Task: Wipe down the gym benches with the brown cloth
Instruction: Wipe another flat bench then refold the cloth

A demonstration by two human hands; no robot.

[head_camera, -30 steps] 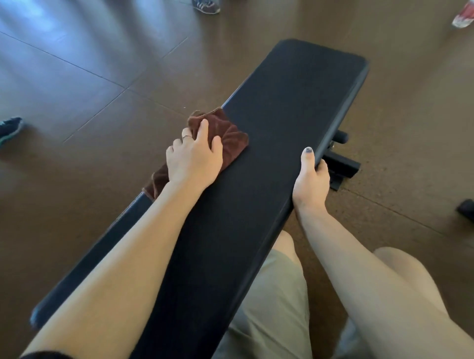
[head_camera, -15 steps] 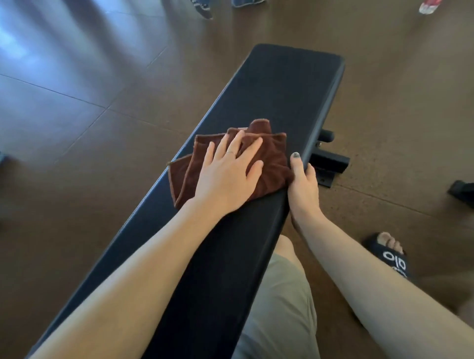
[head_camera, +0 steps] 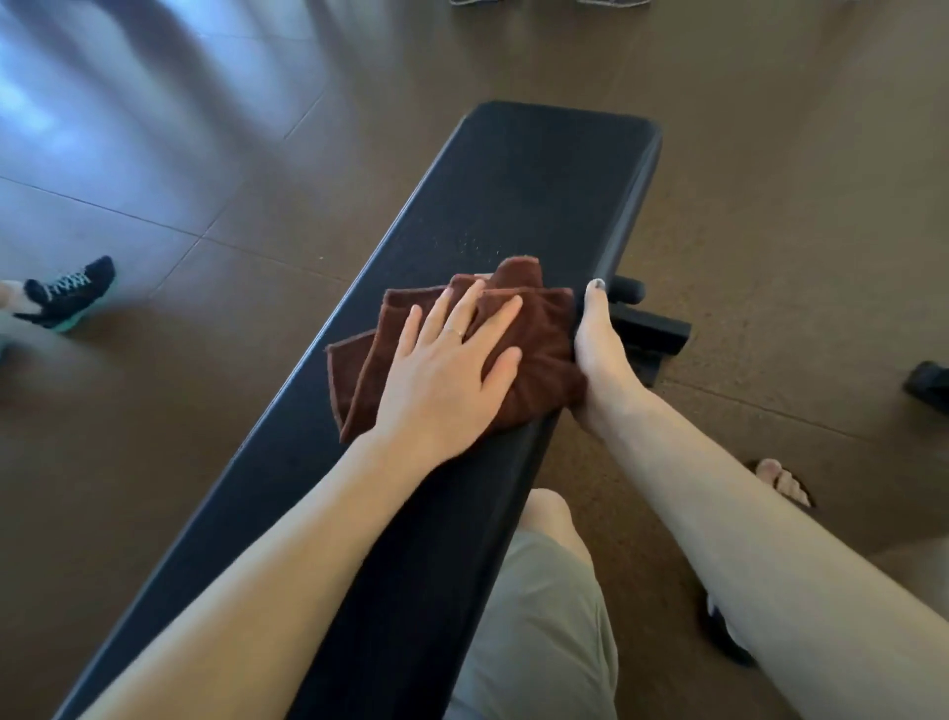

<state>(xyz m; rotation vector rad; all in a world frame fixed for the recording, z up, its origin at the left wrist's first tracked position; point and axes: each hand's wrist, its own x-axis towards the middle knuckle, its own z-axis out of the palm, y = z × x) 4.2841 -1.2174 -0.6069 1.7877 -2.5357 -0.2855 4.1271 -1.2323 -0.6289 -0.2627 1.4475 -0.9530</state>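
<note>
Brown cloth (head_camera: 539,354) lies bunched on the black padded surface (head_camera: 513,205) about midway along it, reaching the right edge. Nearest, a knee in light shorts (head_camera: 539,616) sits just right of the surface, and a sandalled foot (head_camera: 780,483) rests on the brown floor (head_camera: 770,154) further right. The left hand (head_camera: 447,380) lies flat on the cloth, fingers straight and spread, pressing it down; a ring shows on one finger. The right hand (head_camera: 601,354) grips the right edge of the surface just beside the cloth, thumb up on top and fingers curled under out of sight. Just beyond that hand, a black frame bar (head_camera: 652,329) juts out from under the surface. Pale specks dot the padding just past the cloth. At the left edge stands a dark sneaker (head_camera: 67,293) with a teal sole, well apart from the surface. A dark object (head_camera: 929,385) sits at the right border. More shoes (head_camera: 606,2) peek in at the far top.
</note>
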